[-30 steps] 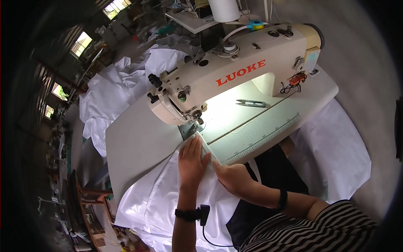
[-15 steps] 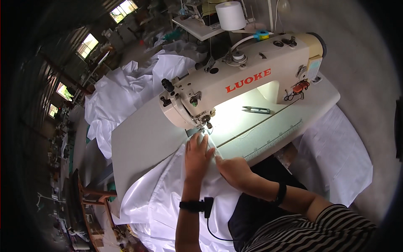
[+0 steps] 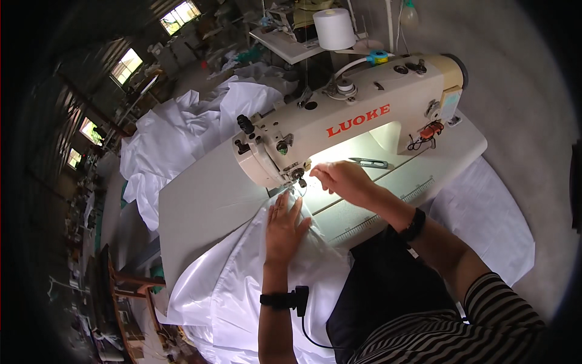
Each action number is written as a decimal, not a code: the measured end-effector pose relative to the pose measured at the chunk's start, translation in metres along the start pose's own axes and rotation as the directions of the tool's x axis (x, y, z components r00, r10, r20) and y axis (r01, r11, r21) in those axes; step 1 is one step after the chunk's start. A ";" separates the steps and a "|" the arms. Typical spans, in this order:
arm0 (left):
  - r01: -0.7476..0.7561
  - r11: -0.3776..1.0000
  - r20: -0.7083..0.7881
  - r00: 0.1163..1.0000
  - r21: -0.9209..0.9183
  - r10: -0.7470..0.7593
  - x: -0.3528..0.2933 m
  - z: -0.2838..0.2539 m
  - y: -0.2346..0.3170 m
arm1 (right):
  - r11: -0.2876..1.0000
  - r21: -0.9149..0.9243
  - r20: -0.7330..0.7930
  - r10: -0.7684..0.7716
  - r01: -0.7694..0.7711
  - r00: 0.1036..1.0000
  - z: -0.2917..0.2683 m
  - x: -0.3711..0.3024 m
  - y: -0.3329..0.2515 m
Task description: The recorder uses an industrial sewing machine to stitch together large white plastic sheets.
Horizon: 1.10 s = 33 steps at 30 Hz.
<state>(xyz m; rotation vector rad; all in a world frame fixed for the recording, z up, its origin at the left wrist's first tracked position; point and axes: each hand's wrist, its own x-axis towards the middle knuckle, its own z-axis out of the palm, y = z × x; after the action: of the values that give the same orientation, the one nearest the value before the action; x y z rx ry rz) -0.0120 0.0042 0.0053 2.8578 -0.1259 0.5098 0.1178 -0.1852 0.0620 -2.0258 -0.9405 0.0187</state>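
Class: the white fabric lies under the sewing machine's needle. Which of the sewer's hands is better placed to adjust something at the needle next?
Probably the right hand: its fingertips are already at the needle, while the left hand lies flat on the white fabric in front.

On the surface (image 3: 206,206) the sewing machine (image 3: 351,121) stands at twelve o'clock, fabric (image 3: 242,285) draping off at seven, thread snips (image 3: 368,162) at one under its arm, a thread cone (image 3: 334,28) behind it, more heaped cloth (image 3: 176,133) at ten.

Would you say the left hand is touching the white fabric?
Touching: the head view shows the left hand lying flat, palm down, on the white fabric.
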 end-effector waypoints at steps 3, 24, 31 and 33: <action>0.014 1.000 0.004 1.000 0.010 -0.014 0.004 0.000 0.000 | 0.999 0.008 0.026 -0.039 0.039 0.999 -0.002 0.015 0.010; -0.028 0.999 0.042 0.999 0.023 0.027 -0.007 0.001 0.007 | 0.996 -0.066 -0.141 -0.064 0.055 0.988 0.007 0.009 0.009; -0.137 0.984 0.017 0.990 -0.113 0.140 0.003 -0.005 -0.027 | 0.978 -0.100 -0.105 -0.194 0.184 0.975 0.021 -0.043 0.003; -0.084 0.986 -0.020 0.996 -0.145 0.082 0.003 -0.011 -0.016 | 0.983 -0.074 -0.069 -0.176 0.171 0.982 0.006 -0.074 -0.002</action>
<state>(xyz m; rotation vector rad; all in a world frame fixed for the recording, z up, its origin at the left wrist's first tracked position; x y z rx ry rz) -0.0103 0.0224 0.0127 2.7145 -0.2690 0.5142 0.0621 -0.2264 0.0358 -1.9850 -1.0791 -0.1851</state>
